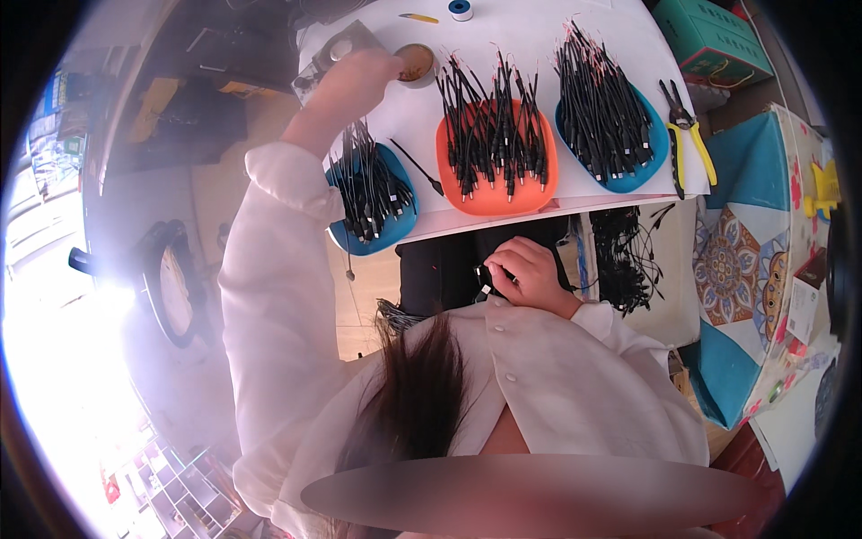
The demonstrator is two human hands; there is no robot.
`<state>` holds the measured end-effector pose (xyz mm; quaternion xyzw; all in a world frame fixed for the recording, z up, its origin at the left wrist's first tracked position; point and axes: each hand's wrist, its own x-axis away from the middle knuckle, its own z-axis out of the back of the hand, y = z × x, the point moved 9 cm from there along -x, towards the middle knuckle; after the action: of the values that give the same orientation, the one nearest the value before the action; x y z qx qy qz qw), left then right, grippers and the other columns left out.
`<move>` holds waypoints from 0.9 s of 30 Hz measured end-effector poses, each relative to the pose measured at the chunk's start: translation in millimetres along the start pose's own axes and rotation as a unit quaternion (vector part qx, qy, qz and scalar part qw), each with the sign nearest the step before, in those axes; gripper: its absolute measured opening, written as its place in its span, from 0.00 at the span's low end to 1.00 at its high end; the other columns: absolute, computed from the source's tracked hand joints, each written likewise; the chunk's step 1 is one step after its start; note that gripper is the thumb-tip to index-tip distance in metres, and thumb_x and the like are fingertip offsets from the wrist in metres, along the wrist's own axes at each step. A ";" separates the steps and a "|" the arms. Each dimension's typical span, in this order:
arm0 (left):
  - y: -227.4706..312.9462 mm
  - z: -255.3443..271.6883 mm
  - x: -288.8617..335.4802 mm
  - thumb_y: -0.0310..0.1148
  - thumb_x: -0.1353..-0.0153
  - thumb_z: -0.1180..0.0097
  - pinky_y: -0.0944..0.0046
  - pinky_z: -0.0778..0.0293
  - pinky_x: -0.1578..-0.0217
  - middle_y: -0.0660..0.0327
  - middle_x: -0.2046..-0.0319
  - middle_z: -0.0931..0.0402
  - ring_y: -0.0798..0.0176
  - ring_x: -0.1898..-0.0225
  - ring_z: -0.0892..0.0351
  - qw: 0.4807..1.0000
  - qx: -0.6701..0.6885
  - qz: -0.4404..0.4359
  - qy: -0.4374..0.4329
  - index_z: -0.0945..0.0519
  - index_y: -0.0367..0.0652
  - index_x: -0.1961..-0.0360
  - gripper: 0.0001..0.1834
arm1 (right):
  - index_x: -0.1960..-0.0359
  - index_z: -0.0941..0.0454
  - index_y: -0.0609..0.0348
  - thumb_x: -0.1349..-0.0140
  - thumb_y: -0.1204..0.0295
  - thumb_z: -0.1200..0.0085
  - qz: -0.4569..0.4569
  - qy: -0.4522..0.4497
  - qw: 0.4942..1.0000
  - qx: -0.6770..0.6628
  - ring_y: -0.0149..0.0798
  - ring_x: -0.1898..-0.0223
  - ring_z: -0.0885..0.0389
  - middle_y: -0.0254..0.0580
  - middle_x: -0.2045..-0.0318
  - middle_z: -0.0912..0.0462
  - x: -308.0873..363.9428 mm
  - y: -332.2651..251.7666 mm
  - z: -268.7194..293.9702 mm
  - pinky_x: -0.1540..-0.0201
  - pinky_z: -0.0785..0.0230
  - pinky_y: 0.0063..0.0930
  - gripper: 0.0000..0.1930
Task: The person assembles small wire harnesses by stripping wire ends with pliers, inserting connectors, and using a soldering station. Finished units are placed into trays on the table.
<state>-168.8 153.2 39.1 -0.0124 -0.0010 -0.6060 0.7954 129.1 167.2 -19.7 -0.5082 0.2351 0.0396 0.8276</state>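
My left hand (362,74) reaches over the far left of the table, its fingers pressed together at the rim of a small round container (426,79) with brownish contents. What those fingers pinch, if anything, is too small to make out. Close to my lap, my right hand (528,271) is curled shut around a black cable (482,278), whose light metal plug shows below the fingers. Black cables with plugs fill a blue tray (402,232) by my left forearm. One loose cable (418,169) lies between that tray and an orange tray (489,205).
More black cables with bared red wire ends lie in the orange tray and a second blue tray (660,144). Yellow-handled wire strippers (690,139) sit at the right. A solder spool (460,10) and a yellow cutter (419,18) lie at the back. Dark cables (621,260) hang below the table.
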 end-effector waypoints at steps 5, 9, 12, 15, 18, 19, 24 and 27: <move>-10.9 39.4 16.6 0.26 0.42 0.43 0.60 0.23 0.63 0.51 0.66 0.19 0.49 0.66 0.19 0.987 0.106 0.061 0.101 0.18 0.38 0.61 0.08 | 0.73 0.25 0.58 0.50 0.78 0.42 -0.003 -0.004 1.000 0.005 0.42 0.74 0.25 0.37 0.75 0.24 0.1 -0.3 0.6 0.72 0.29 0.32 0.04; -45.9 63.5 41.7 0.26 0.40 0.41 0.70 0.26 0.68 0.55 0.74 0.18 0.67 0.72 0.18 0.955 0.195 0.182 0.133 0.18 0.36 0.61 0.08 | 0.73 0.24 0.59 0.50 0.79 0.43 -0.003 -0.009 1.000 0.001 0.43 0.74 0.24 0.40 0.75 0.23 -0.9 -2.2 0.7 0.72 0.30 0.33 0.03; -70.0 65.6 57.6 0.31 0.41 0.44 0.62 0.25 0.66 0.51 0.71 0.19 0.54 0.72 0.20 0.941 0.201 0.233 0.140 0.18 0.40 0.60 0.10 | 0.73 0.23 0.60 0.50 0.79 0.43 -0.009 -0.012 1.000 0.001 0.44 0.74 0.24 0.40 0.75 0.23 -2.0 -2.6 -0.3 0.72 0.30 0.33 0.03; -78.4 65.3 56.1 0.28 0.41 0.43 0.62 0.25 0.66 0.49 0.70 0.20 0.49 0.70 0.20 0.966 0.100 0.189 0.145 0.19 0.37 0.61 0.08 | 0.74 0.24 0.60 0.50 0.78 0.43 -0.010 -0.008 1.000 0.003 0.43 0.74 0.25 0.39 0.76 0.24 -3.1 -2.9 -1.1 0.72 0.30 0.33 0.03; -80.6 57.4 51.0 0.27 0.41 0.43 0.59 0.25 0.64 0.49 0.68 0.20 0.45 0.67 0.21 0.980 0.038 0.143 0.133 0.19 0.38 0.61 0.08 | 0.75 0.24 0.60 0.51 0.78 0.43 -0.006 -0.005 1.000 0.009 0.43 0.74 0.25 0.39 0.75 0.24 -3.4 -3.4 -1.3 0.73 0.30 0.33 0.03; -81.2 56.0 49.6 0.27 0.41 0.44 0.56 0.26 0.63 0.49 0.68 0.20 0.43 0.65 0.22 0.981 0.039 0.131 0.137 0.19 0.38 0.62 0.07 | 0.75 0.24 0.59 0.51 0.78 0.43 -0.002 -0.003 1.000 0.011 0.43 0.75 0.25 0.39 0.75 0.24 -3.3 -3.9 -1.1 0.73 0.30 0.33 0.03; -94.6 43.2 46.3 0.27 0.42 0.44 0.54 0.27 0.62 0.49 0.67 0.21 0.44 0.63 0.22 0.982 0.005 0.163 0.099 0.19 0.39 0.63 0.07 | 0.75 0.24 0.59 0.51 0.78 0.43 -0.009 -0.006 1.000 0.008 0.42 0.75 0.25 0.38 0.75 0.24 -2.8 -2.7 -0.6 0.73 0.30 0.33 0.03; -97.9 40.0 45.9 0.26 0.42 0.44 0.53 0.27 0.62 0.49 0.67 0.21 0.44 0.63 0.22 0.983 0.003 0.156 0.098 0.19 0.39 0.63 0.07 | 0.75 0.24 0.59 0.51 0.78 0.43 -0.006 -0.008 1.000 0.004 0.42 0.74 0.25 0.38 0.76 0.24 -3.3 -3.1 -0.6 0.73 0.30 0.33 0.03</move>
<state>-250.5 83.9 81.6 0.0492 0.0770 -0.4728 0.8764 127.0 165.7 -16.0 -0.5061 0.2257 0.0376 0.8316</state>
